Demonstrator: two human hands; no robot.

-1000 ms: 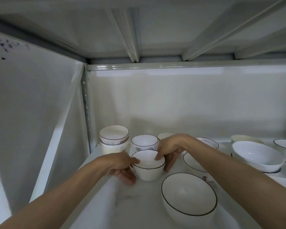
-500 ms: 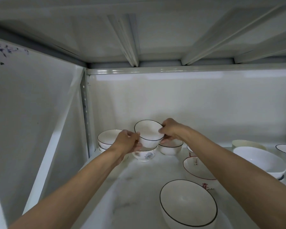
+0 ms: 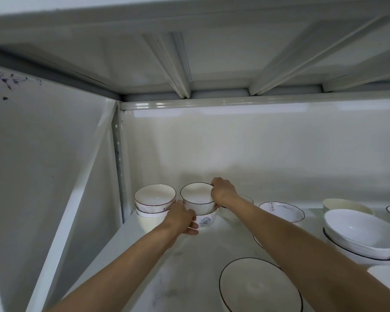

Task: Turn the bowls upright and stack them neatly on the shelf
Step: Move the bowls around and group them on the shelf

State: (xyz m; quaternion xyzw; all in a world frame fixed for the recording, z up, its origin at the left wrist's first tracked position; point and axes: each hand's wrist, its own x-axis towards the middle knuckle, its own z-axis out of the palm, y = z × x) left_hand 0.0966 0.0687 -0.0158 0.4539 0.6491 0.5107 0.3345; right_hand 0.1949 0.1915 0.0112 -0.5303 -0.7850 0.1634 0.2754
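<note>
A small white bowl with a thin black rim [image 3: 197,195] sits upright inside a flower-patterned bowl [image 3: 206,219] at the back of the shelf [image 3: 189,266]. My right hand [image 3: 223,192] grips its right rim. My left hand [image 3: 181,218] holds the left side of the two nested bowls from below. Just left of them stands a stack of white bowls with a reddish rim [image 3: 154,202].
A large black-rimmed bowl [image 3: 259,287] sits near the front. A scalloped dish [image 3: 282,210] and a small bowl [image 3: 245,199] stand behind my right arm. Nested wide bowls [image 3: 360,237] and a cream bowl [image 3: 347,206] fill the right. The shelf's side wall stands close at the left.
Both hands lifted the black-rimmed bowl from the middle of the shelf, carried it back and lowered it into the flower-patterned bowl.
</note>
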